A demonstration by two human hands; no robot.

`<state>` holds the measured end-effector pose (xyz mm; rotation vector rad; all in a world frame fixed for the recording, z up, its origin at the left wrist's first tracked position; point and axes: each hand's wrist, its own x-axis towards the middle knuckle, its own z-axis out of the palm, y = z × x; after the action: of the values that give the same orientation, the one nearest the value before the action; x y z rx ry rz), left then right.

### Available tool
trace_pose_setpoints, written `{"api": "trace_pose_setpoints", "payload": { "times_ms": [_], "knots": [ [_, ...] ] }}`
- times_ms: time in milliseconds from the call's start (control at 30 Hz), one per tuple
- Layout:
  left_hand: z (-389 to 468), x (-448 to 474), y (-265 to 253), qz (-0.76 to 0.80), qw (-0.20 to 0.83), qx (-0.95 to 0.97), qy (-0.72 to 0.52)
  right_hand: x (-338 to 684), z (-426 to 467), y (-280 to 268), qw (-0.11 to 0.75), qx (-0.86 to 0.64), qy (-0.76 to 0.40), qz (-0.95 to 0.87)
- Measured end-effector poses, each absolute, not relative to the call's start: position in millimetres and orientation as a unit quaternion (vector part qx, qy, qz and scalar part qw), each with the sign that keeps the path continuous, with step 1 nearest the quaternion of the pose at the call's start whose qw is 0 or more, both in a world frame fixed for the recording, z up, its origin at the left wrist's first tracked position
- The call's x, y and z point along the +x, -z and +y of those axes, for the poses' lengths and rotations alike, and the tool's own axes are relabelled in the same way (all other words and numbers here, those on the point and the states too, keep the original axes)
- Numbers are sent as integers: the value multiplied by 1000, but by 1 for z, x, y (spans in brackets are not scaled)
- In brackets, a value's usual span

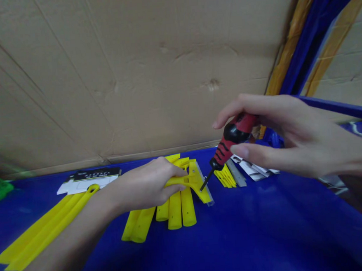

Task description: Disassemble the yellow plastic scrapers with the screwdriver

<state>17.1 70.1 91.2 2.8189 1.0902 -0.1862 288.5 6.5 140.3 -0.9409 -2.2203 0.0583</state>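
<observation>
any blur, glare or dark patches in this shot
Head view: soft overall, the screwdriver and yellow scraper clear in shape but not crisp, lettering on the card too blurred to read; head view: dim light, the blue table darkening toward the bottom left, no harsh glare.

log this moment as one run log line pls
left hand: gripping yellow scraper | right hand: holding red-and-black screwdriver, tip at scraper head | nearby: more yellow pieces on blue table
</observation>
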Motion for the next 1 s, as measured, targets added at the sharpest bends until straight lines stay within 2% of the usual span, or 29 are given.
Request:
{"api": "trace_pose_setpoints", "payload": {
  "times_ms": [867, 1000],
  "knots": [
    [72, 12, -89, 342, 73, 936, 33, 289, 11, -135, 367, -399, -47, -839],
    [71, 10, -86, 333, 63, 941, 25, 290, 10, -137, 345, -366, -71, -862]
  ]
}}
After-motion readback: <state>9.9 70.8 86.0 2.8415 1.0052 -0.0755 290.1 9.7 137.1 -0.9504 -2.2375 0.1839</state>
